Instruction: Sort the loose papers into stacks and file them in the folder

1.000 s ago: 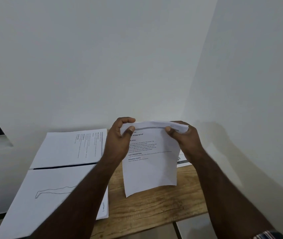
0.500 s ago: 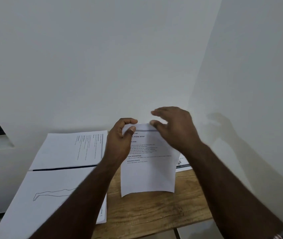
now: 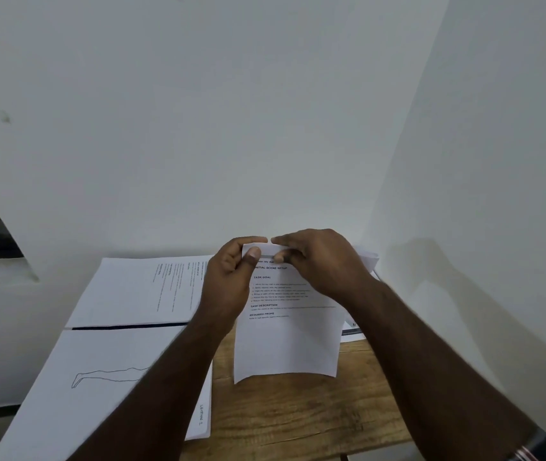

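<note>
Held upright above the wooden table [image 3: 298, 424]: white printed sheet [image 3: 286, 341], black headings, bottom edge slightly curled. Pinched at its top edge by left hand [image 3: 231, 281] and right hand [image 3: 323, 262], fingers curled.

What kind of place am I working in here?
Probably a small office or study corner. A wooden tabletop stands against plain white walls, white printed sheets are laid out on it, and both hands hold a typed white page by its top edge.
</note>
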